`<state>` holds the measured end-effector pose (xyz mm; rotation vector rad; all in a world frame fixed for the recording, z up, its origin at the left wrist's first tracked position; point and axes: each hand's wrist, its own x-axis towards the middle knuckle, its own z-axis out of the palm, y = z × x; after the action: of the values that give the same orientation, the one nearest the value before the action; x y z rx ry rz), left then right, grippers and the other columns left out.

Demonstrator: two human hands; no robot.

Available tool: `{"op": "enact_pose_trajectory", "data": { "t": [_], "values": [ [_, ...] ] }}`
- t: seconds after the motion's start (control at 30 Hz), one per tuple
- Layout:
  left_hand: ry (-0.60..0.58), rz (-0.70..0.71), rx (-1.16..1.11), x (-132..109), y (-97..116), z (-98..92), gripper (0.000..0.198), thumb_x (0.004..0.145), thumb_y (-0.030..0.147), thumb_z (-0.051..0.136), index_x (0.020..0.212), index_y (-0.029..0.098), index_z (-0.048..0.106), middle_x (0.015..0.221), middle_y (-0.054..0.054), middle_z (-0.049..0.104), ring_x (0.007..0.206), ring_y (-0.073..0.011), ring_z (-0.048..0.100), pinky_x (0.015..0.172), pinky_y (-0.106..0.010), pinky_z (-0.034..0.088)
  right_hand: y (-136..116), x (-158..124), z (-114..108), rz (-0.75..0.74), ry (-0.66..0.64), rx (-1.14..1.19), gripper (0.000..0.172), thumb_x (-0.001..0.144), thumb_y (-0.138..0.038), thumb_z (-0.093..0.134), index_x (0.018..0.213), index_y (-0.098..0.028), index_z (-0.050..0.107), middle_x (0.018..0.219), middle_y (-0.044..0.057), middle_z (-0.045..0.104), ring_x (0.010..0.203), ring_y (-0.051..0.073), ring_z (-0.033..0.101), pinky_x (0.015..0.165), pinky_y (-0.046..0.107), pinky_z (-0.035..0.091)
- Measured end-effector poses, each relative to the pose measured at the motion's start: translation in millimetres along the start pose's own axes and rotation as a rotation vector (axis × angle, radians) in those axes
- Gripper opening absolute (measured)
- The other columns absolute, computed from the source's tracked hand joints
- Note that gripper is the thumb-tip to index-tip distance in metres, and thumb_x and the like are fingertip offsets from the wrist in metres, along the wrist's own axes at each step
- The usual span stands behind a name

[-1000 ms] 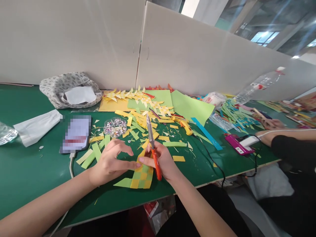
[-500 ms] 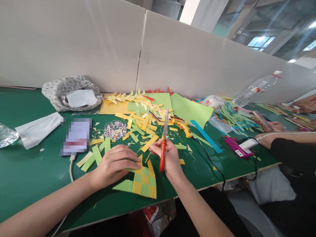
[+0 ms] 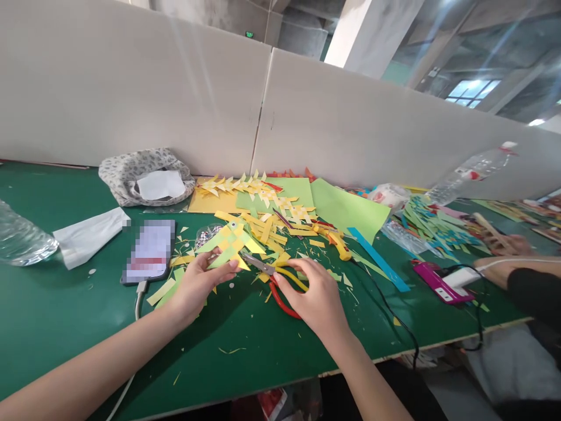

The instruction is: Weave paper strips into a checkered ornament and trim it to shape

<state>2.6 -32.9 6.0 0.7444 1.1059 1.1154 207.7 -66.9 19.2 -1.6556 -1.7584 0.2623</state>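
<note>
My left hand pinches a woven yellow and green paper fish and holds it above the table. A small round eye shows near its top, and pointed strips stick out at its right side. In my right hand are scissors with one yellow and one red handle. Their blades are parted and point left, at the fish's lower right strips. Beneath and behind lie loose yellow and green paper strips. A round case of small eyes is partly hidden behind the fish.
A phone on a cable lies at left, near a tissue pack and a cloth bag. A yellow glue gun with a black cord, a blue strip and a purple power strip lie at right. A co-worker's arm is beyond.
My left hand has lifted the woven paper off the table and turned it, so its eye shows. The scissors have swung from upright to pointing left, with blades now apart at the paper.
</note>
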Motion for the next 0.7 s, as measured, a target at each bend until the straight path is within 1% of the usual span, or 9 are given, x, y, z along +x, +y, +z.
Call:
{"op": "enact_pose_trajectory", "data": {
  "t": [0.07, 0.13, 0.23, 0.3, 0.37, 0.4, 0.47, 0.6, 0.7],
  "values": [
    [-0.051, 0.006, 0.072, -2.7, -1.6, 1.4, 0.046, 0.06, 0.026, 0.078, 0.097, 0.015, 0.053, 0.102, -0.006, 0.062, 0.074, -0.0148, 0.066, 0.068, -0.024, 0.054, -11.3, -3.0, 4.2, 0.048, -0.049, 0.265, 0.03, 0.074, -0.039, 0.061, 0.097, -0.02, 0.06, 0.098, 0.008, 0.065, 0.091, 0.023, 0.061, 0.078, 0.036, 0.051],
    [-0.161, 0.006, 0.146, -5.2, -4.3, 3.0, 0.04, 0.061, 0.027, 0.077, 0.092, 0.014, 0.055, 0.097, -0.007, 0.065, 0.073, -0.0154, 0.065, 0.069, -0.027, 0.053, -21.9, -5.6, 10.8, 0.142, -0.163, 0.542, 0.033, 0.075, -0.041, 0.061, 0.101, -0.02, 0.059, 0.097, 0.008, 0.066, 0.087, 0.021, 0.063, 0.074, 0.032, 0.053],
    [-0.361, 0.05, 0.239, -7.5, -11.2, 4.5, 0.031, 0.064, 0.025, 0.074, 0.088, 0.014, 0.058, 0.089, -0.006, 0.067, 0.081, -0.0167, 0.063, 0.078, -0.029, 0.049, -27.3, -2.4, 18.9, 0.277, -0.188, 0.759, 0.031, 0.072, -0.043, 0.065, 0.087, -0.016, 0.062, 0.084, 0.007, 0.068, 0.079, 0.02, 0.065, 0.069, 0.029, 0.053],
    [-0.446, 0.062, 0.234, -8.0, -15.9, 4.5, 0.028, 0.068, 0.023, 0.069, 0.092, 0.016, 0.056, 0.079, -0.003, 0.066, 0.075, -0.0159, 0.062, 0.073, -0.03, 0.049, -22.9, 8.7, 20.3, 0.354, -0.1, 0.802, 0.031, 0.067, -0.043, 0.068, 0.082, -0.015, 0.063, 0.077, 0.005, 0.068, 0.071, 0.018, 0.064, 0.064, 0.028, 0.053],
    [-0.542, 0.138, 0.281, -8.4, -18.4, 4.0, 0.017, 0.073, 0.02, 0.062, 0.089, 0.016, 0.057, 0.081, -0.004, 0.064, 0.076, -0.0155, 0.061, 0.074, -0.029, 0.047, -15.6, 28.2, 20.1, 0.418, -0.025, 0.814, 0.031, 0.065, -0.041, 0.07, 0.081, -0.015, 0.063, 0.073, 0.004, 0.067, 0.066, 0.016, 0.063, 0.06, 0.026, 0.052],
    [-0.573, 0.174, 0.328, -8.8, -18.5, 3.5, 0.009, 0.075, 0.018, 0.057, 0.084, 0.015, 0.059, 0.08, -0.004, 0.063, 0.077, -0.0153, 0.06, 0.073, -0.028, 0.046, -12.3, 40.7, 20.4, 0.454, -0.028, 0.821, 0.03, 0.063, -0.04, 0.072, 0.077, -0.015, 0.063, 0.07, 0.003, 0.066, 0.064, 0.016, 0.062, 0.057, 0.026, 0.052],
    [-0.616, 0.238, 0.433, -9.9, -16.7, 2.5, 0.012, 0.076, 0.013, 0.05, 0.074, 0.015, 0.061, 0.078, -0.004, 0.061, 0.075, -0.0145, 0.058, 0.07, -0.026, 0.045, -8.4, 69.2, 23.7, 0.492, -0.107, 0.826, 0.026, 0.06, -0.034, 0.074, 0.073, -0.015, 0.062, 0.068, 0.003, 0.065, 0.065, 0.017, 0.063, 0.057, 0.028, 0.054],
    [-0.649, 0.311, 0.532, -12.7, -9.6, 0.4, 0.023, 0.074, 0.009, 0.044, 0.06, 0.015, 0.062, 0.071, -0.002, 0.056, 0.069, -0.0136, 0.055, 0.069, -0.025, 0.041, -9.9, 124.6, 40.6, 0.399, -0.227, 0.808, 0.024, 0.068, -0.031, 0.068, 0.086, -0.016, 0.063, 0.088, 0.008, 0.068, 0.082, 0.018, 0.065, 0.069, 0.03, 0.056],
    [-0.674, 0.269, 0.477, -14.4, -5.1, 0.2, 0.024, 0.078, 0.014, 0.042, 0.066, 0.015, 0.063, 0.069, -0.002, 0.056, 0.069, -0.0139, 0.054, 0.069, -0.025, 0.04, -7.6, 150.3, 53.5, 0.355, -0.204, 0.705, 0.035, 0.074, -0.039, 0.061, 0.101, -0.017, 0.059, 0.107, 0.011, 0.064, 0.093, 0.019, 0.063, 0.073, 0.03, 0.055]
  ]
}}
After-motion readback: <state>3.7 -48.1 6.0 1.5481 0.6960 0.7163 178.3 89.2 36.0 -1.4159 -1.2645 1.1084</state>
